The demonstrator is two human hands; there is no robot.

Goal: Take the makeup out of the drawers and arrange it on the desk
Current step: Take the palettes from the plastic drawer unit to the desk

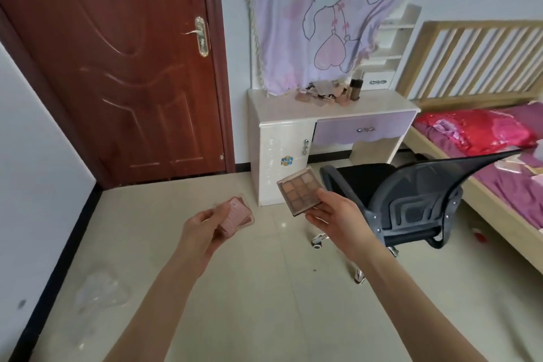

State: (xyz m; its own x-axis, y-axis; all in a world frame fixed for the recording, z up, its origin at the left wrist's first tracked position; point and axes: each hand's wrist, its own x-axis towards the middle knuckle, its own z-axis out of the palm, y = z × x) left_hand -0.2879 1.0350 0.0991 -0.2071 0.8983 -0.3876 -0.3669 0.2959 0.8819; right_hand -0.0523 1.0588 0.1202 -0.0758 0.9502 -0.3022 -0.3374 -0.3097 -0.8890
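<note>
a: start at the left. what is the left hand (202, 226) doing?

b: it grips a small stack of pink compacts (236, 216), fingers curled round the edges, held out over the tiled floor (264, 288). the top one shows a printed back label. i cannot tell exactly how many are in the stack.

a: and the right hand (332, 214)?

b: it holds an eyeshadow palette (299, 189), nine brownish pans facing up, thumb on the near edge and fingers under it.

a: so which step is this?

b: carrying, i judge. both hands are loaded and well apart from the dressing desk (332, 110), which stands against the far wall. the makeup is in the air, not yet set down.

a: is anything on the desk already?

b: yes, a cluster of pinkish makeup items (320, 95) and a brown foundation bottle (355, 89) sit near the back edge, below a draped purple cartoon blanket (323, 17). the lilac drawer (364, 130) under the top looks closed.

a: what does the next move call for?

b: walking up to the desk and laying these pieces on the bare front of the top, beside the cluster. the black office chair (411, 203) stands between the person and the desk's right half, so i would come in from the left, on the cabinet side, or reach over the chair back. further right, the bed (484, 150) narrows the way.
</note>
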